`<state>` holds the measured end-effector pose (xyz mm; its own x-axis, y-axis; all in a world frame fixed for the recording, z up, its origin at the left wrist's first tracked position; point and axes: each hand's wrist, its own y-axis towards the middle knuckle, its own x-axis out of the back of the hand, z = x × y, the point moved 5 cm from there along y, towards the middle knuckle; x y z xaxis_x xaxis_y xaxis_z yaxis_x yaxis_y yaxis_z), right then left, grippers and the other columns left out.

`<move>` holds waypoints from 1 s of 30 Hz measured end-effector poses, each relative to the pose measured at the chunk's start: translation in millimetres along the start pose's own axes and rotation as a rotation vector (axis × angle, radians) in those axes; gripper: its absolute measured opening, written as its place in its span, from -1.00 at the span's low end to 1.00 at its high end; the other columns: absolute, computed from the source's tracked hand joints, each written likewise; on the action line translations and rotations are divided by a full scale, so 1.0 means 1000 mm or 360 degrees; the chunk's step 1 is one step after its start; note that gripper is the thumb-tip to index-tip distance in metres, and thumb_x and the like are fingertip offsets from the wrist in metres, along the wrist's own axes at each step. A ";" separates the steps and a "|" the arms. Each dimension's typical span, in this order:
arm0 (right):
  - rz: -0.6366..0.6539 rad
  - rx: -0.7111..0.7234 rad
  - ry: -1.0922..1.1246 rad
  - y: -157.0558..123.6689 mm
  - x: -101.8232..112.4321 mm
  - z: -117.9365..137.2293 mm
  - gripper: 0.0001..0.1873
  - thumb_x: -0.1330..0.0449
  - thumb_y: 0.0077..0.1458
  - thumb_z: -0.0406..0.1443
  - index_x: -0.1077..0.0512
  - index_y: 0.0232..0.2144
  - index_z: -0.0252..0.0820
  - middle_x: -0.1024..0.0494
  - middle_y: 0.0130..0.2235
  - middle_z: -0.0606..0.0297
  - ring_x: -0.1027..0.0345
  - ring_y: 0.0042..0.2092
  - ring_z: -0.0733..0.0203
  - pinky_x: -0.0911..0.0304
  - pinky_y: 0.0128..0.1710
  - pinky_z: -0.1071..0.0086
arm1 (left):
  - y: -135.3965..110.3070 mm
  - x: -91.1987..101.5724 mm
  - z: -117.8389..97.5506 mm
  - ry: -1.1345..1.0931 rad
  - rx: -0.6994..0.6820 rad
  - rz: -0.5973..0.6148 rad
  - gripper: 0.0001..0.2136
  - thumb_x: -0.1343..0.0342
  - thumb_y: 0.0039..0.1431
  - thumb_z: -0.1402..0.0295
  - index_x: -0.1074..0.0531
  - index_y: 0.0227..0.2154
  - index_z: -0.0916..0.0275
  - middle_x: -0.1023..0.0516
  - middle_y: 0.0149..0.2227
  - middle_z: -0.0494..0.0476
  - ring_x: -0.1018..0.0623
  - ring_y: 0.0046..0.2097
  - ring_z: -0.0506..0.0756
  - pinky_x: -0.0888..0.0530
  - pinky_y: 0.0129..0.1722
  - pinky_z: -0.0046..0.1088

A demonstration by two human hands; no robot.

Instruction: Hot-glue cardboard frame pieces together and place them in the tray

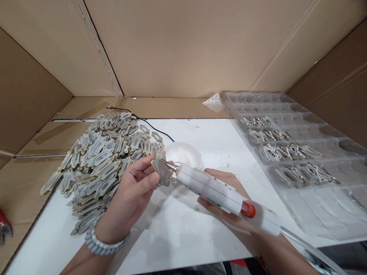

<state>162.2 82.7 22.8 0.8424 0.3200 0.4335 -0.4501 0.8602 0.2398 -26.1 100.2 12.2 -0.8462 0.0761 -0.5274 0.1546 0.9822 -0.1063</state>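
My left hand [133, 193] pinches one flat, scalloped piece [162, 172] between thumb and fingertips, the fingers curled shut on it and holding it upright just above the table. My right hand [229, 181] is wrapped around a white glue gun [210, 189] with an orange button, the barrel lying across my palm and the fingers closed under it. The gun's metal nozzle [169, 165] meets the upper edge of the held piece. A grey beaded bracelet [104, 244] circles my left wrist.

Just behind the nozzle sits a small white bowl [185, 152] on the white table [183, 236]. To the left of my left hand a large heap of the same pieces [97, 160] spreads across the table's edge, and a thin black wire [153, 128] runs from behind the heap toward the bowl. To the right, well apart from my hands, lies a clear plastic tray [315, 206]; several of its rows hold pieces standing on edge, the nearest compartments bare. A small clear bag [213, 101] rests at the tray's far corner. Cardboard walls [183, 46] enclose the station on three sides. A red object [4, 225], cut off by the frame, lies at the far left.
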 end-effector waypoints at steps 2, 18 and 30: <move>0.0007 -0.0007 -0.0005 0.000 0.000 0.000 -0.79 -0.18 0.07 -0.39 -0.22 -0.53 -0.12 -0.32 -0.47 0.39 -0.20 -0.47 0.30 -0.12 -0.50 0.41 | 0.000 0.002 0.001 0.0036 0.0005 -0.0020 -0.66 -0.47 -0.13 0.23 -0.64 -0.21 0.08 -0.69 -0.25 0.05 -0.63 -0.25 0.02 -0.54 -0.25 -0.62; 0.0036 0.0032 -0.0063 -0.001 0.000 0.000 -0.79 -0.16 0.04 -0.41 -0.21 -0.52 -0.12 -0.32 -0.46 0.37 -0.20 -0.47 0.30 -0.12 -0.48 0.41 | -0.002 0.000 0.000 0.0037 0.0021 -0.0031 -0.68 -0.47 -0.13 0.22 -0.64 -0.24 0.07 -0.68 -0.22 0.04 -0.62 -0.21 0.04 -0.52 -0.25 -0.58; 0.0014 0.0045 -0.0083 0.001 0.002 0.005 -0.84 -0.17 0.04 -0.40 -0.27 -0.52 -0.13 -0.40 -0.46 0.35 -0.28 -0.46 0.26 -0.19 -0.46 0.39 | -0.002 0.000 0.001 0.0016 0.0014 -0.0016 -0.65 -0.46 -0.12 0.20 -0.64 -0.20 0.06 -0.68 -0.23 0.02 -0.60 -0.25 -0.01 -0.51 -0.27 -0.65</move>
<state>161.6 82.6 27.8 0.8221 0.3059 0.4803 -0.4665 0.8454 0.2600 -25.7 98.2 11.9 -0.8528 0.0679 -0.5177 0.1505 0.9814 -0.1192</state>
